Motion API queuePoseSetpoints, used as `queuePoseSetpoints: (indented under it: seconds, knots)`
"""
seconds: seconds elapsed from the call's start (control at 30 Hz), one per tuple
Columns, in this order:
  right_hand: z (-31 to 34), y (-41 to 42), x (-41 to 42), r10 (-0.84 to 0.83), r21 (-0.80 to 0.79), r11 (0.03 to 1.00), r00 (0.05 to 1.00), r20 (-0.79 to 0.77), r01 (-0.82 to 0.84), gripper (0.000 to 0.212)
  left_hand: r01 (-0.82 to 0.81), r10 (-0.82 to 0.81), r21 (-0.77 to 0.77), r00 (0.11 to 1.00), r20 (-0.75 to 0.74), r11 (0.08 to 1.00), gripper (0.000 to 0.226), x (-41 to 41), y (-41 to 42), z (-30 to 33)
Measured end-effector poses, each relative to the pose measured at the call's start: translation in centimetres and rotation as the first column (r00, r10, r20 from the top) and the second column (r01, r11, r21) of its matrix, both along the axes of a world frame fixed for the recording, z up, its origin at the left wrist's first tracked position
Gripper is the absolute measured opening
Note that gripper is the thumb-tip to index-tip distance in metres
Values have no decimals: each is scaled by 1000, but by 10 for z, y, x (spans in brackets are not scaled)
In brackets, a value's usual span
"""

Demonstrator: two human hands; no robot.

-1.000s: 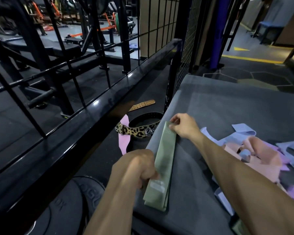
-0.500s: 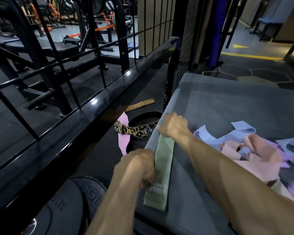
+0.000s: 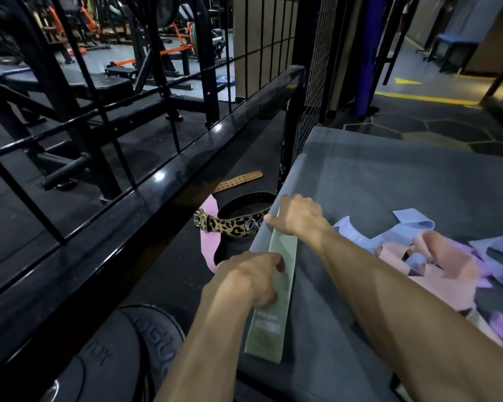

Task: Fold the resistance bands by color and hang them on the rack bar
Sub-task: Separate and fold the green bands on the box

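A pale green resistance band [image 3: 273, 303] lies flat and stretched lengthwise along the left edge of a grey padded surface [image 3: 389, 184]. My left hand [image 3: 253, 278] grips its middle from the left side. My right hand [image 3: 298, 217] pins its far end with the fingers closed on it. A loose heap of pink, light blue and purple bands [image 3: 436, 256] lies to the right, behind my right forearm. The black rack bar [image 3: 145, 192] runs diagonally on the left.
A leopard-print lifting belt [image 3: 233, 226], a pink band [image 3: 208, 236] and a tan strap [image 3: 240, 179] lie on the floor between bar and pad. Black weight plates [image 3: 122, 352] sit at lower left. A wire mesh panel [image 3: 311, 82] stands beyond the pad.
My right hand slid farther along the green band to its far end, drawing it straighter. My left hand kept its grip near the middle.
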State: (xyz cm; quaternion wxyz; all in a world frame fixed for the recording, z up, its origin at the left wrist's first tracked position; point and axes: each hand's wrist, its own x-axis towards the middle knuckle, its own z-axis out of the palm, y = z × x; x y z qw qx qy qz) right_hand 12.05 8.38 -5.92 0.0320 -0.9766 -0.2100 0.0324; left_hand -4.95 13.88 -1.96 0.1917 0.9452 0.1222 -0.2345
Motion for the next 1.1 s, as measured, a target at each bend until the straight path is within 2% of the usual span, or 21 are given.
queuePoseSetpoints:
  seconds: [0.13, 0.3, 0.37, 0.47, 0.53, 0.6, 0.77, 0.87, 0.93, 1.03, 1.1]
  knots:
    - [-3, 4, -3, 1, 29, 1000, 1000, -30, 0, 35, 5, -5, 12, 1000, -30, 1000, 57, 1, -2, -1]
    - [-3, -18, -6, 1, 237, 971, 992, -122, 28, 60, 27, -27, 16, 1000, -1, 999, 58, 3, -1, 1]
    - [3, -42, -11, 44, 299, 954, 993, -107, -10, 57, 25, -25, 1, 998, 59, 1000, 55, 5, -4, 1]
    - [20, -97, -27, 140, 347, 929, 990, -2, -131, 46, 38, -28, -46, 977, 211, 998, 45, 10, -18, 3]
    - [38, -144, -42, 119, 328, 937, 993, 23, -120, 37, 85, -55, -88, 953, 297, 993, 40, 13, -34, 3]
    - [57, -198, -57, 41, 275, 961, 999, 16, -44, 32, 147, -107, -103, 940, 323, 984, 33, 14, -52, 3]
    - [68, -311, -97, -117, 196, 973, 993, -27, 120, 6, 322, -291, -88, 923, 253, 943, 17, 11, -100, 5]
    - [51, -333, -123, -119, 297, 949, 993, 26, 107, 13, 392, -368, -76, 904, 215, 917, 10, 4, -126, 2]
    - [42, -334, -141, -36, 347, 938, 998, 51, 16, 34, 440, -427, -54, 890, 158, 896, 11, -1, -139, -6]
    - [32, -328, -159, 53, 264, 963, 999, 2, -52, 74, 466, -463, -22, 883, 80, 885, 22, -8, -151, -21]
    - [20, -329, -163, 98, 153, 984, 994, -52, -89, 84, 453, -452, 3, 888, 85, 891, 29, -13, -155, -27]
